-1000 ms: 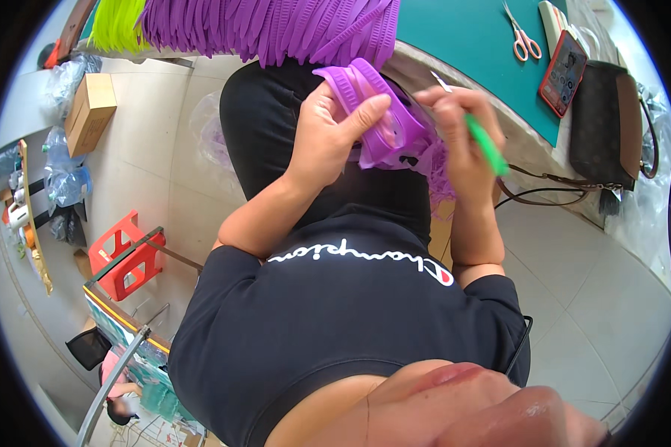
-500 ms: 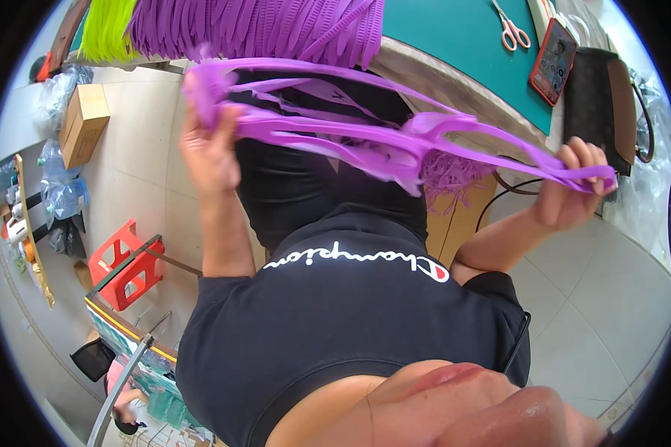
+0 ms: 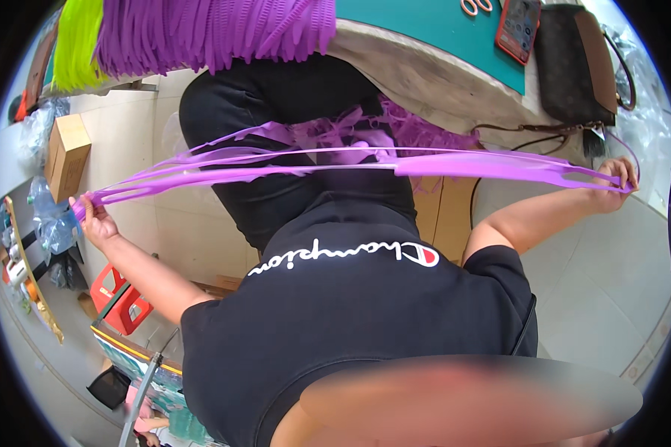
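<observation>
Tautly, left hand and right hand grip purple strips, the scissors cropped above.

A pale-covered table carries a green mat, with scissors and a red-cased phone toward the right. Leftward, ridged purple straps and lime-green straps overhang the edge; rightmost sits a brown handbag.

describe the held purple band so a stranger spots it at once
Find the black T-shirt across the lower middle. Just above it, the purple band runs from the left hand to the right hand. Unlike the purple strips bunched at the top, it is pulled taut.
</observation>
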Motion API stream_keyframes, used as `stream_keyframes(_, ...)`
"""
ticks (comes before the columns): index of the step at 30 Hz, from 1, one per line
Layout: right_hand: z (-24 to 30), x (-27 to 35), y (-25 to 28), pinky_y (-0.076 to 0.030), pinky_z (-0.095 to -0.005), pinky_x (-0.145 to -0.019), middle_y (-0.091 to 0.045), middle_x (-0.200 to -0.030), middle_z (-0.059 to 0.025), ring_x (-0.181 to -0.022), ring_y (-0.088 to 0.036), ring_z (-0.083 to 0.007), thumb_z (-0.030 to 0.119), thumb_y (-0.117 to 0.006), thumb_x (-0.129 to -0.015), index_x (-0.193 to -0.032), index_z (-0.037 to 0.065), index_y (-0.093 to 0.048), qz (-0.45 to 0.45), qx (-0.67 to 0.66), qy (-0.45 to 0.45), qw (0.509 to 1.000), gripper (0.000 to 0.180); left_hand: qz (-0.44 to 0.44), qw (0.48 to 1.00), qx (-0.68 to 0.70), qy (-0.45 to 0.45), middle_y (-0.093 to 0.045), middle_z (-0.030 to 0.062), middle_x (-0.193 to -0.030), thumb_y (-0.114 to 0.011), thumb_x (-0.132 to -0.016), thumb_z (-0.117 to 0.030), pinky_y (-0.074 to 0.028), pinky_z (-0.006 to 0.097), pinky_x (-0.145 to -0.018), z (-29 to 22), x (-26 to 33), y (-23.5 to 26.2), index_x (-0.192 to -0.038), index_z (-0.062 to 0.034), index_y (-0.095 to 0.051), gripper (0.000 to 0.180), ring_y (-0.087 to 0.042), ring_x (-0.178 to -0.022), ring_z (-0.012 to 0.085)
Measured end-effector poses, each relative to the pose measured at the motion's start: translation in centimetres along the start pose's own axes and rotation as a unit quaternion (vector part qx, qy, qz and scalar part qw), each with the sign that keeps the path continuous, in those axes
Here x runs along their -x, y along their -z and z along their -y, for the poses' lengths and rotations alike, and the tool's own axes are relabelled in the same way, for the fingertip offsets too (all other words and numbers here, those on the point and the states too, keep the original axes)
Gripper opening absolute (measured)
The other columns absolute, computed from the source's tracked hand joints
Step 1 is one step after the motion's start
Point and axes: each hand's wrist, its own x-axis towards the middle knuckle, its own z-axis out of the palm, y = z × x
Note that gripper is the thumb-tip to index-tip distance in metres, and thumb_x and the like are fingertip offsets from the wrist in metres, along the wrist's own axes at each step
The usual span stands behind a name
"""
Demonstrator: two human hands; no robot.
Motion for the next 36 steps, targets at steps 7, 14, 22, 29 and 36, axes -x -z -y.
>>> stream_keyframes(7, -3.8, 1.8, -2.5, -0.043, -0.0191, -0.047, -0.059, -0.075, -0.0038, -0.078, -0.055, -0.0142, 0.008, -0.064, -0.081, -0.072, 0.003, -0.055, 0.113, 0.104, -0.048, 0.987, 0.013, 0.154, 0.987, -0.032, 0.047, -0.062, 0.0059, -0.102, -0.062, -0.089, -0.005, -0.051, 0.031, -0.086, 1.0, -0.2, -0.9, -0.139, -0.0085, -0.041, 0.055, -0.062, -0.092, 0.0174)
stream_keyframes(14, -13.2, 7.8, -5.6, -0.047, -0.0232, -0.056, -0.062, -0.095, -0.0078, -0.084, -0.052, -0.0187, 0.016, -0.058, -0.093, -0.089, 0.008, -0.064, 0.314, 0.383, -0.017, 0.869, 0.010, 0.415, 0.776, -0.417, 0.230, -0.061, 0.0051, -0.100, -0.072, -0.081, -0.021, -0.044, 0.032, -0.087, -0.8, 8.9, -13.7, -0.107, -0.0014, -0.060, 0.034, -0.057, -0.094, 0.0173)
stream_keyframes(22, -19.7, 8.5, -8.3, -0.050, -0.0292, -0.045, -0.063, -0.098, -0.0287, -0.063, -0.058, -0.0247, 0.003, -0.054, -0.094, -0.089, 0.010, -0.061, 0.392, 0.463, -0.029, 0.794, 0.011, 0.497, 0.764, -0.297, -0.287, -0.059, 0.0141, -0.107, -0.077, -0.073, -0.029, -0.044, 0.040, -0.089, -2.4, 24.9, -32.5, -0.105, -0.0050, -0.061, 0.042, -0.055, -0.104, 0.0327)
stream_keyframes(29, -23.4, 4.1, -6.5, -0.048, -0.0346, -0.064, -0.063, -0.103, -0.0243, -0.078, -0.058, -0.0233, 0.010, -0.053, -0.095, -0.093, 0.001, -0.064, 0.299, 0.542, 0.061, 0.783, 0.015, 0.592, 0.754, -0.230, -0.169, -0.065, 0.0139, -0.093, -0.069, -0.083, -0.012, -0.050, 0.034, -0.069, 2.2, 30.3, -39.6, -0.109, 0.0006, -0.061, 0.030, -0.065, -0.083, 0.0247)
stream_keyframes(36, -27.2, 8.3, 0.1, -0.047, -0.0351, -0.066, -0.062, -0.087, -0.0177, -0.074, -0.060, -0.0229, 0.019, -0.056, -0.093, -0.093, -0.002, -0.059, 0.416, 0.657, -0.011, 0.629, 0.022, 0.521, 0.736, 0.096, 0.421, -0.065, 0.0085, -0.106, -0.058, -0.094, -0.014, -0.058, 0.028, -0.073, 1.9, 28.2, -38.7, -0.122, -0.0007, -0.058, 0.032, -0.065, -0.088, 0.0138)
